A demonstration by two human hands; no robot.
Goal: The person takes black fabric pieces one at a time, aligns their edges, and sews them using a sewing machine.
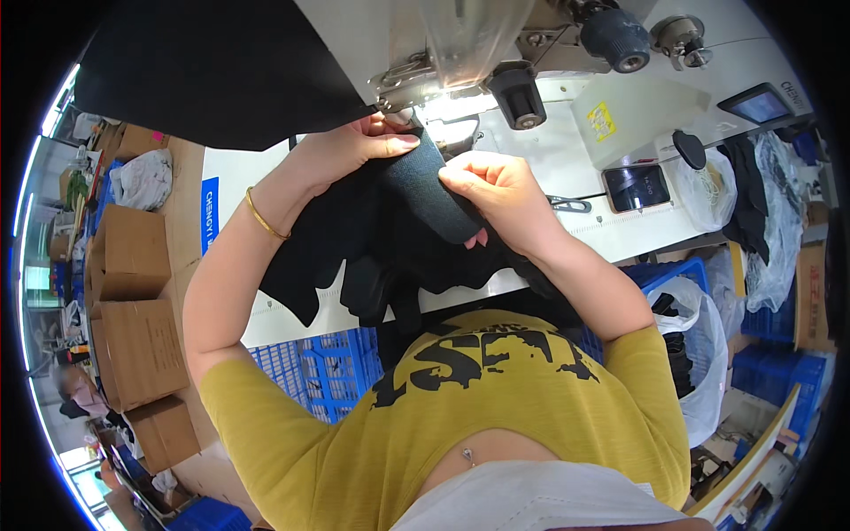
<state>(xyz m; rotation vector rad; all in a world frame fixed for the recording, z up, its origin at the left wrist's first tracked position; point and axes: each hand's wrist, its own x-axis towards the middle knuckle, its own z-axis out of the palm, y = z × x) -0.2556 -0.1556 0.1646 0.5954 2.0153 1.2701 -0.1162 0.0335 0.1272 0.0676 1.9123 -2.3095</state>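
Note:
A dark, ribbed-looking band of black fabric stretches between my hands, just below the lit work area of a white sewing machine. On its upper left edge, my left hand pinches the cloth with thumb and fingers, close to the machine's metal parts. My right hand grips the band's right edge, some fingertips showing from under its lower end. More black fabric hangs in loose folds over the table's near edge. The needle area is partly hidden by the machine head and my left fingers.
On the white table to the right lie a phone and small scissors-like snips. A black panel covers the upper left. Blue crates stand below the table, cardboard boxes on the left. A plastic bag hangs at right.

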